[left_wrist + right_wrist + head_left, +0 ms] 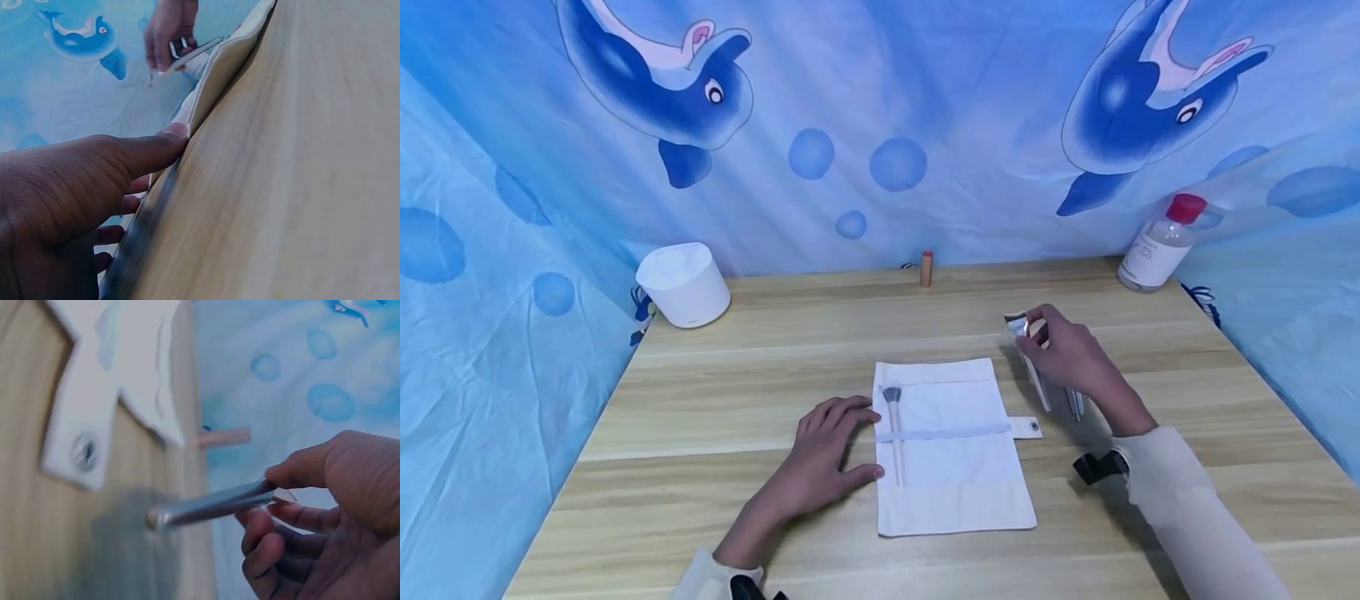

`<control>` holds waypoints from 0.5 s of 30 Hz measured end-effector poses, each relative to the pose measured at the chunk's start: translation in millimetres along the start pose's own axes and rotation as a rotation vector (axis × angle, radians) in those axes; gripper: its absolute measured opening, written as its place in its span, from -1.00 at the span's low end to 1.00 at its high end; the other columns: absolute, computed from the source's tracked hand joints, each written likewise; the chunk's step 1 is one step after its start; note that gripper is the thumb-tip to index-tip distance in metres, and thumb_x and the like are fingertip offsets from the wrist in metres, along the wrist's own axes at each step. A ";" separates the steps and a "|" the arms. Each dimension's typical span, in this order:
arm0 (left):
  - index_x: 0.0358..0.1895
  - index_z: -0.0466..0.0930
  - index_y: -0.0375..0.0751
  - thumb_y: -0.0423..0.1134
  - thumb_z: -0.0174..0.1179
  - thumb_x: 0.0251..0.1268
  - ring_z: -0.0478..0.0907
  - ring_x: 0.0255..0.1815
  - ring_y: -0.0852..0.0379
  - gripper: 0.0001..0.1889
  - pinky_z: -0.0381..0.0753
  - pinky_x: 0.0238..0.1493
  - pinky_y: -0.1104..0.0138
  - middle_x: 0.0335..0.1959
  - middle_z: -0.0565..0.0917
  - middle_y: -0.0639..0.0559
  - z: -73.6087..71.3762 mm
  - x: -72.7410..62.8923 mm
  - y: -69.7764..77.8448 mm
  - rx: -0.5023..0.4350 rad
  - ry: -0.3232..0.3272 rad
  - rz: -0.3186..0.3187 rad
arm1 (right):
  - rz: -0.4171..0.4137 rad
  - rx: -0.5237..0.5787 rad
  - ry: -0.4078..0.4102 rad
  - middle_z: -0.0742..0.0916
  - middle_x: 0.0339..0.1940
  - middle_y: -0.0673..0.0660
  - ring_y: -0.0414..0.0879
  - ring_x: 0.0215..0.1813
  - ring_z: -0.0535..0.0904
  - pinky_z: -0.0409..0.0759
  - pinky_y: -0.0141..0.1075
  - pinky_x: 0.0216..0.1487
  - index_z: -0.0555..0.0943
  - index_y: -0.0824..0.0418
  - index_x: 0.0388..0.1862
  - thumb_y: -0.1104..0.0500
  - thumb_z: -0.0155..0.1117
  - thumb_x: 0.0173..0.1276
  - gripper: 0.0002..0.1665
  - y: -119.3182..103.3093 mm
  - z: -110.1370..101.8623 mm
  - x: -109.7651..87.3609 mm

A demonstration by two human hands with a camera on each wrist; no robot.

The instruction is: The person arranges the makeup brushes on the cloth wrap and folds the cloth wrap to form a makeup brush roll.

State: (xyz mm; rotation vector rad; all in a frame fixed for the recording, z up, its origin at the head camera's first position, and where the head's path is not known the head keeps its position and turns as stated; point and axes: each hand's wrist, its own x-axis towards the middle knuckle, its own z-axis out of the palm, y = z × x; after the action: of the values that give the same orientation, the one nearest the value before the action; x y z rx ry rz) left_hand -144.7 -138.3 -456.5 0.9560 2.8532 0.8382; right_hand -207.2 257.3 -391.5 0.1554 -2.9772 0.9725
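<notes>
A white cloth brush roll [955,508] lies unrolled on the wooden table, its snap tab pointing right. One makeup brush [897,425] sits upright on its left side, tucked under the cross band. My left hand [823,454] rests at the roll's left edge, fingers spread, thumb and fingertips touching the cloth. To the right of the roll, my right hand [1063,350] pinches another makeup brush [1036,379] between thumb and fingers, handle slanting down toward the table. Its silver handle [212,505] shows in the right wrist view. Below that palm are slim silver handles [1074,404], partly hidden.
A white round container [685,287] stands at the back left. A small brown tube [927,269] is upright at the back middle. At the back right stands a clear bottle [1156,250] with a red cap. Blue dolphin-print curtain [880,100] hangs behind and beside the table.
</notes>
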 end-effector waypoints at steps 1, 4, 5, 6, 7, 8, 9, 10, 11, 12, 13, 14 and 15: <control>0.37 0.41 0.10 0.24 0.33 0.22 0.02 0.50 0.02 -0.31 -0.07 0.39 -0.03 0.51 0.24 0.15 -0.3 -0.1 -0.1 -0.001 0.000 0.001 | -0.013 0.020 0.013 0.69 -0.17 0.22 -0.02 -0.35 0.60 0.53 -0.17 -0.38 0.37 0.26 0.26 -0.03 0.14 0.53 -0.49 -3.3 -1.0 0.6; 0.37 0.41 0.11 0.24 0.33 0.22 0.01 0.51 0.02 -0.31 -0.07 0.39 -0.03 0.51 0.24 0.15 -0.8 -0.6 -0.5 -0.004 -0.001 0.001 | -0.041 0.091 0.028 0.71 -0.18 0.20 0.02 -0.34 0.64 0.53 -0.15 -0.36 0.36 0.23 0.28 -0.08 0.15 0.53 -0.46 -14.0 -2.7 2.6; 0.37 0.41 0.11 0.24 0.33 0.22 0.01 0.51 0.02 -0.31 -0.07 0.39 -0.03 0.51 0.24 0.15 -0.8 -0.7 -0.8 -0.005 -0.001 0.001 | -0.045 0.126 0.028 0.71 -0.19 0.20 0.05 -0.35 0.66 0.54 -0.14 -0.35 0.37 0.22 0.27 -0.09 0.17 0.52 -0.46 -17.8 -2.7 3.3; 0.37 0.41 0.11 0.24 0.33 0.22 0.01 0.51 0.02 -0.31 -0.08 0.39 -0.03 0.51 0.24 0.15 -0.8 -0.7 -1.1 -0.005 -0.001 0.002 | -0.049 0.157 0.030 0.71 -0.19 0.19 0.07 -0.35 0.67 0.55 -0.13 -0.36 0.38 0.20 0.25 -0.10 0.18 0.51 -0.46 -21.6 -2.5 4.0; 0.37 0.41 0.11 0.24 0.33 0.22 0.01 0.51 0.02 -0.31 -0.08 0.39 -0.03 0.51 0.24 0.15 -0.8 -0.7 -1.3 -0.006 0.000 0.003 | -0.053 0.185 0.031 0.72 -0.20 0.19 0.08 -0.36 0.68 0.56 -0.13 -0.36 0.39 0.19 0.23 -0.11 0.19 0.50 -0.47 -25.4 -2.0 4.7; 0.37 0.41 0.11 0.24 0.33 0.22 0.01 0.51 0.02 -0.32 -0.08 0.39 -0.03 0.51 0.24 0.15 -0.7 -0.6 -1.6 -0.006 0.001 0.005 | -0.057 0.209 0.034 0.72 -0.22 0.18 0.08 -0.38 0.68 0.56 -0.13 -0.37 0.40 0.18 0.21 -0.13 0.20 0.49 -0.48 -28.7 -1.4 5.4; 0.37 0.41 0.11 0.24 0.33 0.22 0.01 0.51 0.03 -0.32 -0.08 0.39 -0.02 0.51 0.24 0.15 -0.6 -0.4 -1.8 -0.006 0.001 0.005 | -0.060 0.230 0.036 0.73 -0.23 0.18 0.07 -0.41 0.68 0.56 -0.14 -0.38 0.41 0.16 0.19 -0.14 0.21 0.49 -0.49 -31.6 -0.6 6.2; 0.37 0.41 0.11 0.24 0.33 0.22 0.01 0.51 0.03 -0.32 -0.08 0.39 -0.02 0.51 0.24 0.15 -0.4 -0.3 -1.9 -0.006 0.001 0.006 | -0.062 0.249 0.037 0.73 -0.25 0.17 0.07 -0.44 0.68 0.57 -0.14 -0.38 0.42 0.16 0.17 -0.14 0.21 0.48 -0.50 -34.1 0.3 7.0; 0.37 0.41 0.11 0.24 0.33 0.23 0.01 0.51 0.03 -0.32 -0.08 0.39 -0.02 0.51 0.24 0.15 -0.3 -0.2 -2.0 -0.006 -0.001 0.006 | -0.065 0.265 0.038 0.74 -0.26 0.17 0.06 -0.46 0.67 0.57 -0.15 -0.40 0.42 0.15 0.16 -0.15 0.21 0.48 -0.50 -36.4 1.2 7.8; 0.37 0.41 0.12 0.24 0.33 0.22 0.01 0.51 0.03 -0.32 -0.08 0.39 -0.02 0.51 0.24 0.15 -0.3 -0.2 -2.0 -0.007 -0.002 0.006 | -0.070 0.279 0.038 0.75 -0.27 0.17 0.07 -0.47 0.66 0.57 -0.16 -0.41 0.43 0.15 0.14 -0.15 0.21 0.48 -0.51 -38.5 2.3 8.6; 0.37 0.41 0.12 0.24 0.33 0.22 0.01 0.51 0.02 -0.32 -0.08 0.39 -0.02 0.51 0.24 0.14 -0.3 0.1 -1.9 -0.008 -0.003 0.005 | -0.074 0.298 0.035 0.75 -0.28 0.17 0.07 -0.47 0.66 0.56 -0.17 -0.41 0.44 0.16 0.13 -0.14 0.21 0.49 -0.53 -40.7 3.1 9.5; 0.37 0.40 0.12 0.24 0.33 0.22 0.01 0.51 0.02 -0.32 -0.09 0.39 -0.03 0.51 0.24 0.14 -0.4 0.2 -1.9 -0.009 -0.005 0.004 | -0.080 0.316 0.032 0.76 -0.28 0.17 0.10 -0.47 0.65 0.56 -0.17 -0.42 0.44 0.16 0.12 -0.13 0.21 0.49 -0.54 -42.8 3.9 10.4; 0.37 0.40 0.12 0.24 0.33 0.22 0.01 0.51 0.02 -0.32 -0.09 0.39 -0.03 0.51 0.25 0.14 -0.6 0.4 -1.8 -0.009 -0.006 0.004 | -0.084 0.333 0.026 0.77 -0.28 0.17 0.13 -0.46 0.66 0.56 -0.18 -0.42 0.44 0.17 0.12 -0.12 0.21 0.50 -0.55 -44.9 4.7 11.3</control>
State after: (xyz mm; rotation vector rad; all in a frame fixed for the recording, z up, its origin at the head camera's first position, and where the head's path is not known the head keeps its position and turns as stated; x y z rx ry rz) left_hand -146.1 -139.6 -456.8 0.9617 2.8413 0.8467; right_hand -214.0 217.4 -368.5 0.2629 -2.7357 1.4381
